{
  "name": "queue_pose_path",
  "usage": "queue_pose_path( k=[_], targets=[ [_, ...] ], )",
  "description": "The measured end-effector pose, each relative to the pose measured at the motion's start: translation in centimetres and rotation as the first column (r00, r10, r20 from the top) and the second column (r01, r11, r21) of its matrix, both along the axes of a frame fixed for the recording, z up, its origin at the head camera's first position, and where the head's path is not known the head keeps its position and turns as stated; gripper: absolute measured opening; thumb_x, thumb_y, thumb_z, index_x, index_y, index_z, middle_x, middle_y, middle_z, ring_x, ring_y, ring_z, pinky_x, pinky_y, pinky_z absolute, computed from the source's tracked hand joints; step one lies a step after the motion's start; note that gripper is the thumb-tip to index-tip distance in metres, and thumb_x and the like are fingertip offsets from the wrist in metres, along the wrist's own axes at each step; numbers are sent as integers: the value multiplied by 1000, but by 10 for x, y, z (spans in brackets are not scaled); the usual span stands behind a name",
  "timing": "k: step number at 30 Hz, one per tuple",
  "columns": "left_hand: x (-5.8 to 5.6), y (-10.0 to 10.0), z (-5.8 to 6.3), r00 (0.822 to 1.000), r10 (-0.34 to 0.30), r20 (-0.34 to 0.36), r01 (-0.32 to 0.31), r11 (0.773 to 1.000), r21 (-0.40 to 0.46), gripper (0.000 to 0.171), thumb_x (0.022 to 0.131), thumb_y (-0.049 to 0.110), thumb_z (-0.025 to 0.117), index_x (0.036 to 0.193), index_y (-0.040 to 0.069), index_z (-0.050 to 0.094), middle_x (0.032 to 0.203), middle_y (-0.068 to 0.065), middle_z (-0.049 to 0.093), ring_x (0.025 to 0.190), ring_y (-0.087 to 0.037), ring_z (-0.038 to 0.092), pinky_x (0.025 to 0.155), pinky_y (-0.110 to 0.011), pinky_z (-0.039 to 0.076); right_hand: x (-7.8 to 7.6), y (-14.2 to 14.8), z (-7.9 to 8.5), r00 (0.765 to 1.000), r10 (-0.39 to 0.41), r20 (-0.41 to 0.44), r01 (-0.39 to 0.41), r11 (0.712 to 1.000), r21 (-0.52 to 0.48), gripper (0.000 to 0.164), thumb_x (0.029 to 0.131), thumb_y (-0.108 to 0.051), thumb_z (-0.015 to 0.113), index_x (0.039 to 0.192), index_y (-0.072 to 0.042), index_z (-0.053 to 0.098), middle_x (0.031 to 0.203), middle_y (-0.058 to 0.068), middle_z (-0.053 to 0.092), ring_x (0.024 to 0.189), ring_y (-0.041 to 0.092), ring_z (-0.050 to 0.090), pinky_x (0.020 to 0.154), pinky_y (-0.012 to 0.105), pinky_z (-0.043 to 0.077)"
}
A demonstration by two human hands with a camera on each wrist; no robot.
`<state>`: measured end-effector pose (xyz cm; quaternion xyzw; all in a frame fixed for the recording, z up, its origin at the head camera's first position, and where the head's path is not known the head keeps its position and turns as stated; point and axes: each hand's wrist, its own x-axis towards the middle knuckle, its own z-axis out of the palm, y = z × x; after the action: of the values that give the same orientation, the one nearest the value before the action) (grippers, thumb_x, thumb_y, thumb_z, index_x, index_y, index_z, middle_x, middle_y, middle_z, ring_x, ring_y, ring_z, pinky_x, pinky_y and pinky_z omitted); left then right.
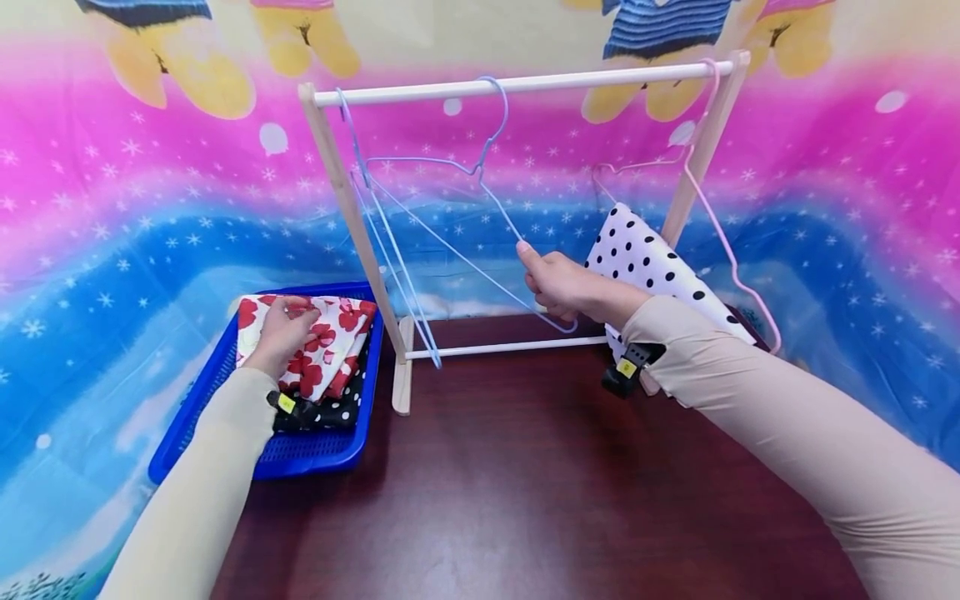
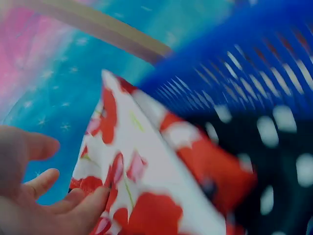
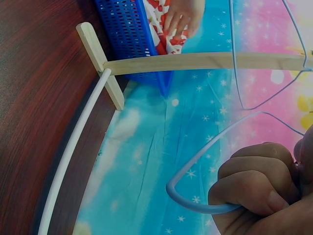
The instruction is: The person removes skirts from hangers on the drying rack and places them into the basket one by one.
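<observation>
Blue hanger (image 3: 203, 208) partly hidden by right hand (image 1: 558, 283), black dotted cloth (image 1: 330, 415) by flowered cloth (image 1: 322, 337)

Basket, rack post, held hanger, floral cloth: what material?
Basket: likely plastic, satin; evenly moulded slots.
Post: bare-looking wood; pale tan, faint grain.
Hanger: probably coated metal wire, smooth; thin and bent, though solid plastic is possible.
Floral cloth: thin fabric, matte; soft folds. Fibre unclear.

A creased backdrop (image 1: 90, 242), banded in cream, magenta and blue with a white snowflake pattern, rose behind and at both sides, its printed cartoon figures (image 1: 663, 29) with yellow legs cut off along the top. A glossy, dark reddish-brown tabletop (image 1: 487, 492) spread below. At the right, a black-dotted white cloth (image 1: 648, 254) slanted on a thin pink hanger (image 1: 711, 211).
</observation>
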<state>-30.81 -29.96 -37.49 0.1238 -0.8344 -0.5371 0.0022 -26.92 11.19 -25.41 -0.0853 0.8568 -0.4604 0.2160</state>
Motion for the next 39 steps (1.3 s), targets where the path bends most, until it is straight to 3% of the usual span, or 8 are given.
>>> queue_pose_path(
  k=[2, 5, 8, 12, 18, 26, 30, 39],
  targets=[
    [3, -3, -2, 998, -53, -39, 42, 968, -248, 45, 106, 17, 46, 146, 0, 35, 152, -28, 38, 132, -44, 47, 109, -55, 47, 0, 0, 0, 1000, 6, -1, -6, 1000, 4, 66, 103, -66, 14, 70, -12, 33, 51, -6, 23, 44, 9, 16, 43, 25, 18],
    [7, -8, -4, 991, -130, -40, 93, 861, -499, 46, 103, 17, 53, 143, -1, 40, 146, -32, 42, 122, -47, 48, 104, -61, 47, 1, 1, 1, 1000, 11, 3, -11, 1000, -4, 66, 103, -66, 14, 69, -12, 33, 51, -7, 23, 44, 9, 16, 44, 25, 18],
    [10, -13, -7, 974, -217, 60, 206, 749, -629, 63, 101, 29, 59, 150, -1, 34, 150, -36, 36, 131, -53, 40, 110, -68, 38, 1, 1, 1, 1000, 15, 4, -15, 1000, -8, 66, 104, -66, 15, 69, -12, 33, 51, -7, 23, 44, 9, 16, 44, 25, 18],
    [12, -12, -9, 929, -259, 264, 370, 655, -659, 93, 95, 52, 60, 161, 8, 13, 159, -40, 13, 145, -63, 12, 111, -81, 17, 1, -3, 2, 1000, 4, 2, -4, 1000, -5, 66, 104, -66, 15, 69, -12, 34, 51, -7, 23, 44, 10, 17, 44, 26, 18],
    [8, 3, -10, 830, -220, 513, 525, 618, -584, 102, 92, 62, 59, 163, 21, -3, 161, -40, 2, 146, -66, 2, 110, -83, 18, 1, -12, 2, 1000, -9, -5, 9, 1000, 8, 66, 104, -66, 16, 69, -12, 35, 51, -7, 24, 44, 10, 19, 44, 26, 19],
    [8, 9, -6, 733, -251, 633, 656, 508, -558, 95, 94, 66, 52, 163, 16, 8, 165, -31, 10, 151, -55, 13, 118, -70, 24, -2, -21, 0, 1000, 6, -6, -6, 1000, 15, 68, 104, -66, 16, 68, -11, 34, 52, -6, 23, 45, 11, 18, 45, 27, 18],
    [8, 6, -7, 703, -259, 662, 693, 460, -555, 92, 96, 67, 48, 162, 14, 12, 163, -33, 12, 150, -57, 15, 119, -68, 24, -2, -26, 0, 1000, 13, -3, -13, 1000, 17, 68, 104, -66, 16, 67, -12, 34, 52, -6, 23, 45, 12, 17, 45, 28, 18],
    [1, 7, -17, 681, -244, 690, 704, 480, -524, 97, 93, 71, 50, 163, 17, 10, 164, -34, 7, 151, -57, 9, 120, -68, 21, -1, -34, -2, 1000, 5, 8, -5, 1000, -1, 67, 103, -66, 15, 71, -12, 36, 53, -5, 24, 46, 12, 19, 46, 28, 20]
  ],
)
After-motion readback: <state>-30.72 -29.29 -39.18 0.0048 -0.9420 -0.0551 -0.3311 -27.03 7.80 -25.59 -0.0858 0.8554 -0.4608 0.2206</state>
